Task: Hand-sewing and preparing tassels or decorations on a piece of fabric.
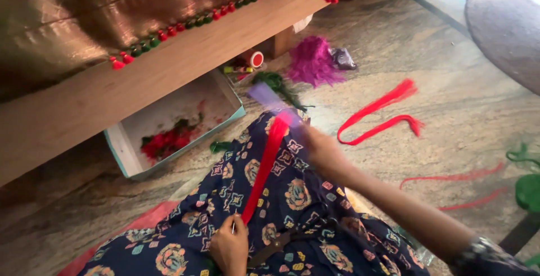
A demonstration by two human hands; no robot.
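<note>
Running along your lap, the flat bundle of red silk threads (265,166) stretches between your hands. Your left hand (229,248) pinches its near end; your right hand (319,151), blurred, sits just beside its far end, grip unclear.

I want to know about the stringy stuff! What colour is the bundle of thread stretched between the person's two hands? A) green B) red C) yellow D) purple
B: the thread bundle pulled across the lap between the left hand and the right hand is bright red; the purple tuft and the green thread lie on the floor, away from the hands.
</note>
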